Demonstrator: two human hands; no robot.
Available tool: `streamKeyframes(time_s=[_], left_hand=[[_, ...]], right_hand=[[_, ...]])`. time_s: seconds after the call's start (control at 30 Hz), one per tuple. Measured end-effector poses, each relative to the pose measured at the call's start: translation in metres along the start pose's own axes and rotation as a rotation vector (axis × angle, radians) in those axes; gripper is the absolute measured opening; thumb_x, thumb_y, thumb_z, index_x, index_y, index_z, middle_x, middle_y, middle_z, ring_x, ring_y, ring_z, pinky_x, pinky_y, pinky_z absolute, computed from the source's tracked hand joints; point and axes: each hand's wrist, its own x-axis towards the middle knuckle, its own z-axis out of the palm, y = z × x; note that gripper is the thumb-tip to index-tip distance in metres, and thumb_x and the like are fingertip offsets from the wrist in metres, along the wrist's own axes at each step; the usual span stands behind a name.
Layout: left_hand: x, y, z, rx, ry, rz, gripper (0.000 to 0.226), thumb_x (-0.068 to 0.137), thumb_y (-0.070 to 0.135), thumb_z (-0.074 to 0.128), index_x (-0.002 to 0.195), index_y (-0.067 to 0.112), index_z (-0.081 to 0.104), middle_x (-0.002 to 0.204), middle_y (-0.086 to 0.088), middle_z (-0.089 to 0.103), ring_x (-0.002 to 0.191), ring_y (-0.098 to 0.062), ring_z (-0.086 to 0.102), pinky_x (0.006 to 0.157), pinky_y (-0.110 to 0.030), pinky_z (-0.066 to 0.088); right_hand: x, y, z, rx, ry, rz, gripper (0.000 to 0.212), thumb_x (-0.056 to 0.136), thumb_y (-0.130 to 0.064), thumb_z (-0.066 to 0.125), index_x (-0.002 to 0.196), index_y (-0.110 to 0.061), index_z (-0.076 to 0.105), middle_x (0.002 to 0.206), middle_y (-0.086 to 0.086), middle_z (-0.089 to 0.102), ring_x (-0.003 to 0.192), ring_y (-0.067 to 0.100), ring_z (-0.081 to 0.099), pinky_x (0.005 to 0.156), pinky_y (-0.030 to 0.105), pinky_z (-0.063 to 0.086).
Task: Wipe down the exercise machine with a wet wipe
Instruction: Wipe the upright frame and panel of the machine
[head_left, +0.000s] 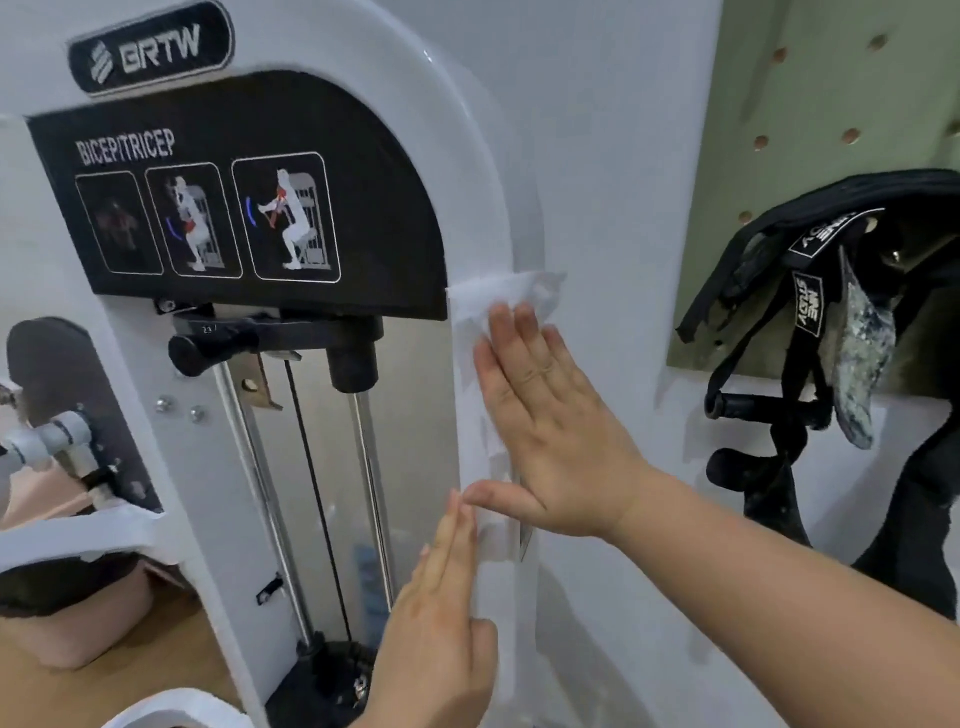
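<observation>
Wiping the exercise machine's white upright (483, 218): right hand (550, 421) presses the wet wipe (498, 301) open-palmed, left hand (441, 623) flat below, neither gripping; next, probably slide it down

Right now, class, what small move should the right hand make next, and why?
Probably slide the right hand down the upright, dragging the wipe. Its flat palm presses the wipe against the upright beside the black panel's lower edge, and more upright lies below, where the left hand rests flat.
</observation>
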Motion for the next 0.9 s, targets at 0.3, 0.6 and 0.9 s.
streamKeyframes(time_s=[0.3,0.6,0.9], left_hand=[[0.014,-0.033,0.057,-0.239,0.335,0.061,0.097,0.060,0.042,0.037,0.149,0.064,0.006,0.157,0.040,0.011,0.135,0.023,0.028,0.098,-0.007,0.032],[0.002,-0.028,0.059,-0.258,0.199,0.075,0.088,0.074,0.034,0.036,0.145,0.060,-0.011,0.143,0.045,0.004,0.126,0.025,0.022,0.089,0.008,0.021],[-0.001,-0.025,0.059,0.107,0.176,0.048,0.104,0.093,0.034,0.051,0.146,0.040,-0.038,0.150,0.030,-0.011,0.128,-0.006,0.040,0.089,-0.024,0.046]], right_hand=[[0.013,0.027,0.000,-0.312,0.116,-0.333,0.098,0.096,-0.074,0.029,0.156,0.003,0.033,0.166,0.018,0.027,0.156,0.038,0.017,0.127,0.055,0.014],[0.008,0.024,-0.018,-0.553,-0.032,-0.458,0.090,0.099,-0.071,0.023,0.160,-0.006,0.029,0.169,0.012,0.022,0.158,0.030,0.013,0.129,0.048,0.004],[-0.046,0.013,0.034,-0.433,-0.036,-0.582,0.088,0.099,-0.068,0.029,0.159,-0.004,0.032,0.167,0.014,0.028,0.157,0.030,0.017,0.129,0.049,0.006]])
